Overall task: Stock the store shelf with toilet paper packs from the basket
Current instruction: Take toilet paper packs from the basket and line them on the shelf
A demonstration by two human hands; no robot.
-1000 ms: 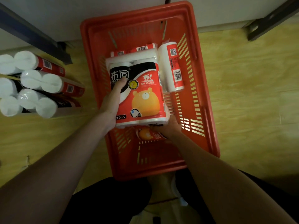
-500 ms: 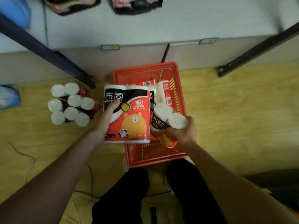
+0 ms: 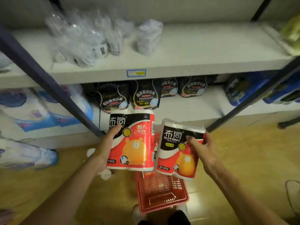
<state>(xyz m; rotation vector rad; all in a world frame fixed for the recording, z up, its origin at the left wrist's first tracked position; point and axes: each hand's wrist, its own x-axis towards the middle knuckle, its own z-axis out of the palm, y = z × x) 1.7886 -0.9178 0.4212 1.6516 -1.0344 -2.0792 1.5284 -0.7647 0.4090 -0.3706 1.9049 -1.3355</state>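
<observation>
basket (image 3: 162, 198): red plastic, sitting on the wood-look floor (image 3: 243, 159) below both hands; what's inside is mostly hidden by the packs, only slotted bottom showing
left hand (image 3: 108, 148): gripping the left edge of the big toilet paper pack (image 3: 134, 140), thumb lying across the black band at front, fingers wrapping behind
big toilet paper pack: being held upright in the air above the basket, in front of the lower shelf (image 3: 186, 108); reads "BUTONG", "My Friend", "rolls", w/ orange bear on red
right hand (image 3: 201, 150): gripping the right side of the small toilet paper pack (image 3: 178, 151), thumb pressing on front, fingers curling round the edge
small toilet paper pack: being held tilted, just beside the big one, above the basket; reads "BUTONG", "260", "2 rolls", same bear
lower shelf: carrying black pouches (image 3: 144, 95) reading "PEACE PANTS", blue packs (image 3: 243, 88) at right
upper shelf (image 3: 194, 46): carrying blurred clear-wrapped packs (image 3: 84, 38); blue-framed price tag (image 3: 136, 73) on its front edge, writing too blurred to read
left bay: white-blue packs (image 3: 32, 111) stacking on shelves, print unclear
</observation>
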